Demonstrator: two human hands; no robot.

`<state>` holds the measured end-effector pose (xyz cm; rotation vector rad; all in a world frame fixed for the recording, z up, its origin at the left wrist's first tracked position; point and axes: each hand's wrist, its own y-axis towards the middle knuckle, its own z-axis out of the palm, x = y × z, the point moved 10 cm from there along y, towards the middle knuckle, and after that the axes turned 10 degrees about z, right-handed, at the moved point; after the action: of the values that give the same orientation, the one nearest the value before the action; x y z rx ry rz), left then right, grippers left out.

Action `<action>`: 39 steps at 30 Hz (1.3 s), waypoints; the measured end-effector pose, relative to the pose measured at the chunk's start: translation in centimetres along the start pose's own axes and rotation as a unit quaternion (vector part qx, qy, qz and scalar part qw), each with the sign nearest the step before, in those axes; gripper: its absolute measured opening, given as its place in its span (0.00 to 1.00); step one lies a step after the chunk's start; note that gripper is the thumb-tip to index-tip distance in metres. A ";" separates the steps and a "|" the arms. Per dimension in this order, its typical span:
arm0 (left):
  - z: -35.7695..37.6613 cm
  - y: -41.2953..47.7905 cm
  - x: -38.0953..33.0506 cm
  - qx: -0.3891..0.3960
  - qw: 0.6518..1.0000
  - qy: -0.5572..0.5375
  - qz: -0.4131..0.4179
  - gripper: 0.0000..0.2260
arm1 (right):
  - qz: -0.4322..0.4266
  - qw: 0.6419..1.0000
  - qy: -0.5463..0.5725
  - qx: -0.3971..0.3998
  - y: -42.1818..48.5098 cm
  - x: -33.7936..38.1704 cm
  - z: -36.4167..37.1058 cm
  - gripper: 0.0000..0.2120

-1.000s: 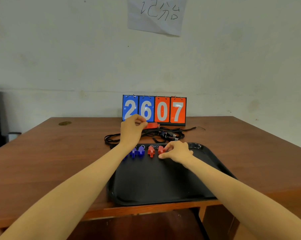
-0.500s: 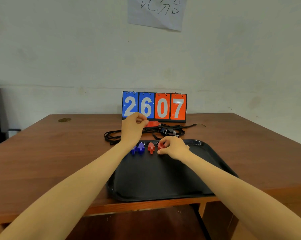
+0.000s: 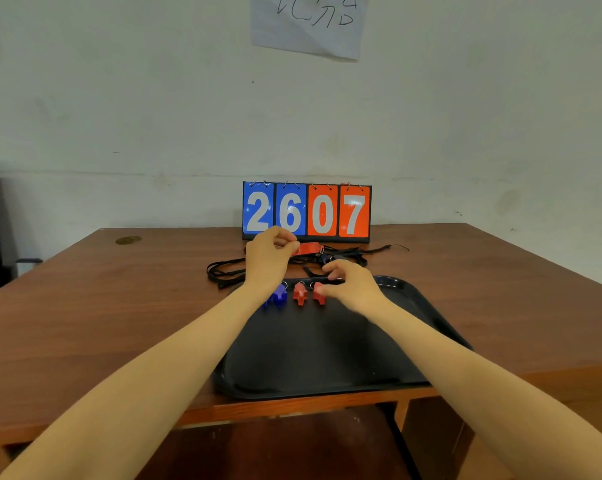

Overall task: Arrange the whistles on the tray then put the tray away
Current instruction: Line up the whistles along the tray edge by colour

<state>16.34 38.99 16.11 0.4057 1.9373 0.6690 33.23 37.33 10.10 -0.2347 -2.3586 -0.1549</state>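
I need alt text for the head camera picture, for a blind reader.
A person's left hand pinches a loose red whistle behind a black tray, while the right hand touches the rightmost red whistle in the row on it. A scoreboard shows 2607.

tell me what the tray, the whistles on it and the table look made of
Tray: likely plastic, matte black, its raised rim catching glossy highlights. Whistles: probably moulded plastic by their saturated red and blue, with small metal rings. Table: wood or veneer, reddish brown with faint grain, slight sheen.
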 end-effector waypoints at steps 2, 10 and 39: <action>0.2 -0.3 0.3 -0.010 0.998 -0.047 -0.039 0.07 | -0.028 0.997 0.061 -0.023 -0.9 1.2 -1.6 0.21; 3.4 -3.1 1.0 -0.022 0.922 -0.309 -0.232 0.10 | -0.092 0.987 0.122 -0.042 -2.9 3.5 -4.3 0.27; 7.0 -3.0 0.0 0.207 0.975 0.073 -0.045 0.12 | -0.045 0.998 -0.021 -0.026 -2.1 -0.6 -3.7 0.22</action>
<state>22.68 38.54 11.80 0.5329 2.2241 0.2367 35.75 34.57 12.24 -0.1579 -2.4096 -0.2571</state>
